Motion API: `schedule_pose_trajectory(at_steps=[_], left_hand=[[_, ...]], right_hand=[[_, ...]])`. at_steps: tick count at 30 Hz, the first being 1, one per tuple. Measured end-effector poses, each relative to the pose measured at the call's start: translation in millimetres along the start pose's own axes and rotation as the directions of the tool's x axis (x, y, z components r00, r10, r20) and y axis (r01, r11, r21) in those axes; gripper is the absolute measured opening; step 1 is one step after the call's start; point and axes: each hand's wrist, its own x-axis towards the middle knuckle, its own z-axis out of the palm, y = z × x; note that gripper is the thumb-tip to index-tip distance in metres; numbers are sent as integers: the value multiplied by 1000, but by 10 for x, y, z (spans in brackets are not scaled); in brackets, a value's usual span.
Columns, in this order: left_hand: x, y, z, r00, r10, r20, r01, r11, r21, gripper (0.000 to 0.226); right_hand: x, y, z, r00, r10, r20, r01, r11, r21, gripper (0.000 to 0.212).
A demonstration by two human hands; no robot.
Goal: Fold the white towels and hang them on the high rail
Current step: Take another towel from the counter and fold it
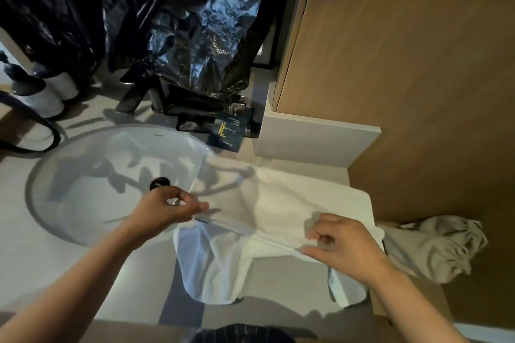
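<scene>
- So far, we are only partway into a first fold: the towel (278,203) is lying spread on the bench (83,273) just right of the sink (83,189), with its near part drooping over the bench's front edge.
- We are reading the doubled edge running between our hands as one layer being laid over another. The fold is not yet squared or smoothed.
- A bunched, greyer cloth (434,248) is sitting just beyond the towel's right corner. We cannot tell whether it is another towel waiting to be folded.
- No rail is showing, so we are judging that all the hanging is left to do.
- Our left hand (167,209) is reaching in over the sink's near rim. Its thumb and forefinger are pinching the left end of that doubled edge, and the other fingers (178,198) are curling loosely behind.
- Our right hand (348,245) is working palm down near the right end, with its fingers curling in and pinching the same edge.
- Both forearms are coming up from the lower corners and angling inward toward the towel.
</scene>
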Motion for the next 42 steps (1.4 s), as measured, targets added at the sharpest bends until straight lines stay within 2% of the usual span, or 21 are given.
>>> schedule_pose_trajectory(at_steps=[2, 4, 6, 7, 9, 11, 13, 18, 24, 28, 33, 38, 42], left_hand=[[-16, -15, 82, 999, -31, -40, 26, 993, -116, 42], [-31, -48, 174, 986, -65, -156, 50, 994, -100, 37], [-48, -91, 263, 950, -156, -271, 123, 983, -133, 51], [-52, -123, 303, 933, -229, -279, 163, 957, -241, 62], [-69, -168, 380, 908, -368, -201, 219, 824, -523, 66], [-104, -171, 457, 889, -452, -72, 276, 654, -705, 40], [-148, -157, 527, 864, -503, -29, 303, 564, -768, 21], [-255, -96, 600, 870, -488, -74, 284, 617, -734, 22], [-323, -94, 694, 849, -513, -124, 278, 634, -722, 30], [-324, -110, 772, 835, -521, -177, 271, 669, -692, 30], [-404, -55, 772, 862, -433, -261, 175, 740, -649, 24], [-513, 138, 717, 907, -243, -344, -46, 755, -654, 14], [-476, 483, 589, 902, -61, -427, -251, 731, -635, 13]], right_hand=[[52, -25, 8, 1000, 8, -18, -8, 1000, 10, 36], [133, -71, -15, 999, -4, -45, 4, 1000, 8, 35], [236, -123, -51, 998, -15, -58, 15, 1000, -12, 31], [298, -142, -65, 998, -16, -60, 15, 1000, -21, 28], [451, -162, -68, 998, -7, -57, 6, 1000, -16, 22], [640, -172, -34, 999, 11, -33, -10, 1000, 8, 24], [847, -192, 22, 999, 38, 8, -38, 999, 34, 32], [1282, -252, 208, 989, 82, 123, -82, 997, -7, 45], [1623, -305, 392, 983, 85, 161, -85, 996, -9, 47], [1816, -310, 441, 974, 140, 176, -148, 988, 34, 51], [2010, -330, 361, 963, 184, 197, -207, 973, 102, 41], [1895, -342, -8, 996, 59, 74, -79, 946, 315, 40], [1561, -415, -581, 991, 23, -130, 57, 813, 579, 48]])
